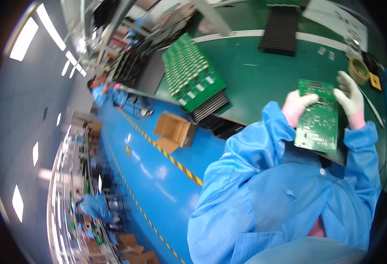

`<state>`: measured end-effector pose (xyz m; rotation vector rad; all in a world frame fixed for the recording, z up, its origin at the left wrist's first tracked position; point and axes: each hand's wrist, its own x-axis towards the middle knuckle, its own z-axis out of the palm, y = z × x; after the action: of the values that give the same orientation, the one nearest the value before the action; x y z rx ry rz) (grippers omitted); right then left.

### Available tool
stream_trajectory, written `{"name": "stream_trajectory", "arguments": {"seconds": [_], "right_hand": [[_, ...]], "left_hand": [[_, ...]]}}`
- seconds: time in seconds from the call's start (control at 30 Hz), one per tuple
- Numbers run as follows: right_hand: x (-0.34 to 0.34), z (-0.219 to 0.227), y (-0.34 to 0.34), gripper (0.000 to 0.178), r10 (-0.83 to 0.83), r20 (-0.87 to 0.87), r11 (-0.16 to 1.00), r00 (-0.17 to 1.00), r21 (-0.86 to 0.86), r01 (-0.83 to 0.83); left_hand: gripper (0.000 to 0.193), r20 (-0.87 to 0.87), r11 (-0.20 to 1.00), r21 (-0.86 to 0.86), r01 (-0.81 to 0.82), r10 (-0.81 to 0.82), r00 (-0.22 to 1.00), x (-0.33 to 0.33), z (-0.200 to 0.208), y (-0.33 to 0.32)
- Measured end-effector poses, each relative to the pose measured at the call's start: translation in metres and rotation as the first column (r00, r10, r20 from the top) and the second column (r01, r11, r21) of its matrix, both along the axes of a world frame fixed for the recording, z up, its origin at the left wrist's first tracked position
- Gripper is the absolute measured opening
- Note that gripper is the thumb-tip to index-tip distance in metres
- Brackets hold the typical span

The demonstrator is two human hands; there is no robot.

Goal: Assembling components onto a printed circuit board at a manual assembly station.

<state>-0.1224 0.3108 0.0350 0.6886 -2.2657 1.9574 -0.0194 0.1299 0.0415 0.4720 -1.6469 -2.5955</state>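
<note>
A green printed circuit board [317, 125] with small parts and a dark connector at its far end is held up over the near edge of the green-topped bench. My left hand [298, 105], in a white and pink glove, grips its left edge, thumb lying on top of the board and the other fingers hidden. At the board's right edge is my right hand [351, 97], gloved alike. Its fingers are apart and raised, and the thumb points toward the board edge; whether it touches cannot be made out.
Left on the bench [250, 83], a black rack [210, 105] holds a stack of green boards [191, 70]. Another dark ribbed rack [279, 31] stands at the back. Yellowish tape [358, 70] and a white pen-like stick [372, 108] lie right. On the floor sits an open cardboard box [173, 132]; co-workers are farther off.
</note>
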Motion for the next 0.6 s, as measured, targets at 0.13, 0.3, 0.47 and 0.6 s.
{"name": "stream_trajectory", "arguments": {"seconds": [0.13, 0.3, 0.47, 0.6], "right_hand": [[0.004, -0.018, -0.003, 0.049, 0.328, 0.323, 0.937, 0.888, -0.233, -0.261], [0.016, -0.009, 0.001, 0.044, 0.559, 0.448, 0.829, 0.697, -0.297, -0.474], [0.004, -0.018, 0.011, 0.041, 0.534, 0.427, 0.844, 0.729, -0.318, -0.432], [-0.012, -0.022, 0.020, 0.041, 0.504, 0.422, 0.861, 0.754, -0.312, -0.401]], "left_hand": [[0.027, -0.194, 0.996, -0.064, -0.069, 0.055, 0.979, 0.013, 0.005, 0.012], [0.028, -0.279, 0.982, -0.164, -0.095, 0.046, 0.959, 0.021, 0.014, 0.019], [0.028, -0.278, 0.984, -0.155, -0.092, 0.046, 0.960, 0.010, 0.013, 0.030], [0.028, -0.281, 0.988, -0.128, -0.091, 0.052, 0.958, -0.010, 0.005, 0.038]]}}
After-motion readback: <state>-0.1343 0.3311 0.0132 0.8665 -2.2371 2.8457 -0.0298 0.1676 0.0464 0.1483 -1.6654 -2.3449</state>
